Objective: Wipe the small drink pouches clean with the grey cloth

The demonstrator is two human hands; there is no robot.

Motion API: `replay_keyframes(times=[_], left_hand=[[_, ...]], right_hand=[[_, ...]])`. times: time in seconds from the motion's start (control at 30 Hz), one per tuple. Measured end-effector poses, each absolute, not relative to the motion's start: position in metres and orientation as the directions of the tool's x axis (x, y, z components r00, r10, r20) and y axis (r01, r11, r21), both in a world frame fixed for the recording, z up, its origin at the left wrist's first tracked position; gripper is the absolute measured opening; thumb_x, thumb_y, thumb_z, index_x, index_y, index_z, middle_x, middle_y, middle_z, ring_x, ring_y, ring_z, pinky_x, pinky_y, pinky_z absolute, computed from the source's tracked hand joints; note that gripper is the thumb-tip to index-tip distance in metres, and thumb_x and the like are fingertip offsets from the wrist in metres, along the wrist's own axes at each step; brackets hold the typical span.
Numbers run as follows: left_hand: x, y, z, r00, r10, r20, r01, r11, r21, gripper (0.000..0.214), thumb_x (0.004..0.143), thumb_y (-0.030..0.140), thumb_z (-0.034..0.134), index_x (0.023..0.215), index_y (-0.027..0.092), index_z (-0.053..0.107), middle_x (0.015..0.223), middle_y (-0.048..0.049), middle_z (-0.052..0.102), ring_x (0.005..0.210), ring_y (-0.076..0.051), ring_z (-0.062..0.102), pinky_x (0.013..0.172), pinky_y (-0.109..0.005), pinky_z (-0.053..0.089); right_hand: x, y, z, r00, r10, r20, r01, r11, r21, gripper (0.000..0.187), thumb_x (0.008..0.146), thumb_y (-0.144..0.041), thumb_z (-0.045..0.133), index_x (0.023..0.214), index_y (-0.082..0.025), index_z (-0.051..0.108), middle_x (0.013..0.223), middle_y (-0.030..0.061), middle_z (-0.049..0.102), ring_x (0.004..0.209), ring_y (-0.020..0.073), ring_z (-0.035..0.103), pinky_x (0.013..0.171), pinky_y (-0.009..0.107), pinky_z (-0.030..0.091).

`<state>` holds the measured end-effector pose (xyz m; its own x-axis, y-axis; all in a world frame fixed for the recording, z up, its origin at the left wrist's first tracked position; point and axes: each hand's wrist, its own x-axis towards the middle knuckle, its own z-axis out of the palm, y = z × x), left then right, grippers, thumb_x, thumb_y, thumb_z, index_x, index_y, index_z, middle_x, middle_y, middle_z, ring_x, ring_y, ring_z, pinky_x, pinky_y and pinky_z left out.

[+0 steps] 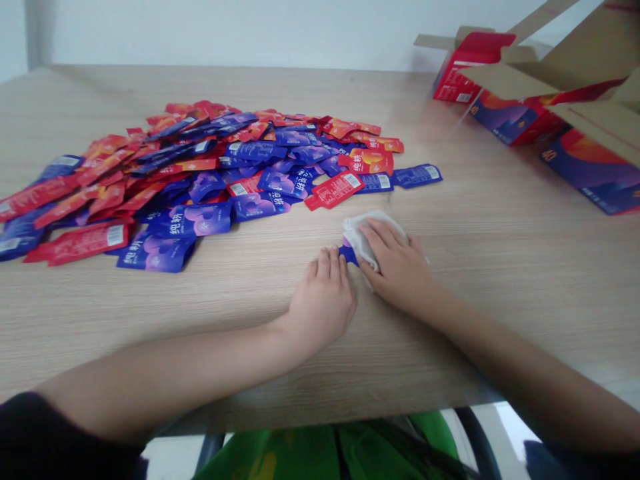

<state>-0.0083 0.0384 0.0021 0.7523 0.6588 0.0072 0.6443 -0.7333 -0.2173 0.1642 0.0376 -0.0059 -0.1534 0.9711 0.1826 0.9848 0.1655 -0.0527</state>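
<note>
A blue sachet point(349, 255) lies on the table in front of me, mostly covered. My left hand point(325, 290) has its fingers closed together on the sachet's left end, pressing it against the tabletop. On top of the sachet is a folded white cloth point(367, 233), with my right hand point(400, 263) curved over it and gripping it. Only a strip of the sachet shows between the two hands. Just beyond them spreads a large heap of red and blue sachets point(260, 160), and one red sachet point(335, 190) lies at its near right edge.
Several open cardboard boxes stand at the back right, among them a small red box point(460, 70) and a blue-and-red box point(520, 120) with raised flaps. Another blue box point(595, 170) is nearer. The wooden table point(500, 280) ends just in front of my body.
</note>
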Motion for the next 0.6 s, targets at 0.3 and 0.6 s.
replay_keyframes(times=[0.3,0.6], left_hand=[[-0.008,0.039,0.005,0.756,0.654,-0.013,0.641,-0.745,-0.182,0.052,0.096,0.026,0.041,0.134,-0.008,0.053,0.139,-0.0319,0.051,0.131,-0.041,0.05,0.1,-0.046,0.046],[-0.008,0.039,0.001,0.743,0.669,0.006,0.656,-0.726,-0.204,0.056,0.096,0.026,0.04,0.139,-0.01,0.046,0.143,-0.0325,0.045,0.132,-0.042,0.049,0.1,-0.046,0.046]], right_hand=[[0.15,0.033,-0.008,-0.242,0.953,0.184,0.966,0.255,-0.049,0.053,0.096,-0.037,0.036,0.143,-0.014,0.045,0.153,0.0167,0.042,0.139,0.0318,0.036,0.103,0.052,0.031],[0.167,0.039,-0.008,-0.03,0.979,0.203,0.999,0.039,-0.038,0.055,0.098,-0.039,0.032,0.144,-0.01,0.043,0.152,0.0202,0.041,0.139,0.0339,0.036,0.103,0.057,0.032]])
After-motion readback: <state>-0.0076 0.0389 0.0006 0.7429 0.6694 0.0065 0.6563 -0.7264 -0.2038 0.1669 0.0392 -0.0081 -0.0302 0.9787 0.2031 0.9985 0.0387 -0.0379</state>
